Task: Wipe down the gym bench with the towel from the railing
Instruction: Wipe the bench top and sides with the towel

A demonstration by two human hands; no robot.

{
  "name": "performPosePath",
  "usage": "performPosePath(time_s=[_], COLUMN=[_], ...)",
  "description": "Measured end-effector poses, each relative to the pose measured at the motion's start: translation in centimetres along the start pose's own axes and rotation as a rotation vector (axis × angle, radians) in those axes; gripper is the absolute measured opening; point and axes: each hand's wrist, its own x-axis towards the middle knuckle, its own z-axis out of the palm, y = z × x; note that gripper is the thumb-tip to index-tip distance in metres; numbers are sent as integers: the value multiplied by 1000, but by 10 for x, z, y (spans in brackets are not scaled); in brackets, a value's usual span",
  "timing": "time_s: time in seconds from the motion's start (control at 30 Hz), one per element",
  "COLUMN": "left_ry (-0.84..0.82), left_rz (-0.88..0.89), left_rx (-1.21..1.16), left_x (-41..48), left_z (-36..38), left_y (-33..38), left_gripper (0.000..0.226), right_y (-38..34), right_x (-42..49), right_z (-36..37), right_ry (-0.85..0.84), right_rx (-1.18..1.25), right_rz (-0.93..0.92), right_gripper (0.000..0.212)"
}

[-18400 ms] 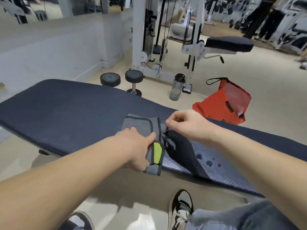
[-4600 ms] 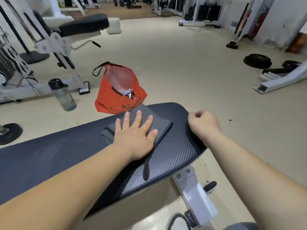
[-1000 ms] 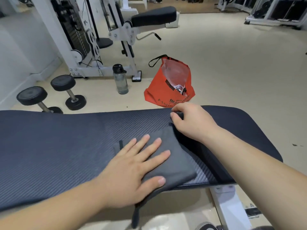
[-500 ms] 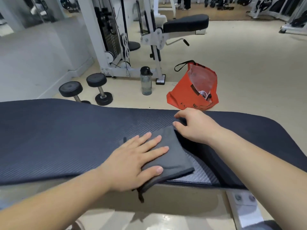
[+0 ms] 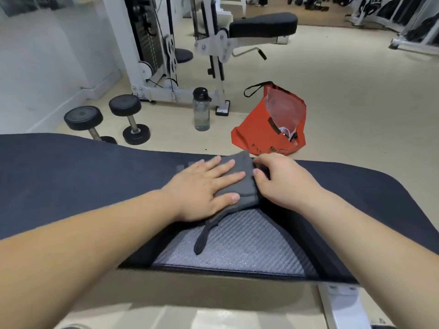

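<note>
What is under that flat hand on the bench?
Under the left hand lies the folded grey towel on the bench. The right hand grips its edge. The pad beneath the towel is covered.

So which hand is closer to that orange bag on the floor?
The right hand, pinching the edge of the towel directly in front of the orange bag. The left hand lies flat on the towel, further left.

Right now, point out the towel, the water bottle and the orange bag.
towel (image 5: 248, 189), head view, uncovered grey cloth right of its middle
water bottle (image 5: 201, 113), head view, clear body under the black cap
orange bag (image 5: 255, 137), head view, lower front panel
</note>
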Motion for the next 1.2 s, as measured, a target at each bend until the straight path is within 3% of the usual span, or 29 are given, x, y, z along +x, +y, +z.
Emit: performPosePath(time_s=[0.1, 0.17, 0.27, 0.37, 0.43, 0.57, 0.67, 0.73, 0.83, 0.9, 0.97, 1.13, 1.2], left_ry=[18, 56, 79, 78, 95, 186, 193, 206, 245, 212, 177, 137, 133], left_rz=[-289, -376, -306, -100, -67, -532, -754, -709, -379, -175, -127, -647, -712], left_rx=[-49, -60, -62, -35, -23, -72, -52, -17, -20, -25, 5, -71, -87], left_x=[21, 13, -35, -91, -112, -138, -136, -133, -146, -153, -149, -135, -130], left_z=[-2, 5, 15, 17, 13, 12, 21, 27, 37, 34, 28, 21, 23], left_y=[-25, -13, 18, 9, -25, -82, -63, -25, 21, 9, -28, -81, -57], left_gripper=[67, 66, 67, 67, 67, 73, 74, 74, 67, 64, 66, 70, 68], right_y=[-4, -10, -22, -39, -53, -75, -84, -91, -101, -105, -106, -88, -79], right_x=[2, 4, 10, 16, 17, 12, 10, 11, 9, 7, 7, 12, 16], right_z=[1, 3, 8, 11, 13, 22, 23, 22, 22, 27, 28, 26, 27], right_ry=[-17, -27, -11, -9, -43, -126, -145, -131, -69, -72, -85, -76, -57], right_rx=[-5, -16, -31, -43, -45, -55, -96, -114, -105, -88, -74, -79, -99], right_rz=[1, -3, -16, -69, -97, -168, -193, -195, -189, -186, -160, -87, -74], right_gripper=[33, 32, 20, 31, 34, 30, 26, 27, 34, 36, 34, 30, 31])
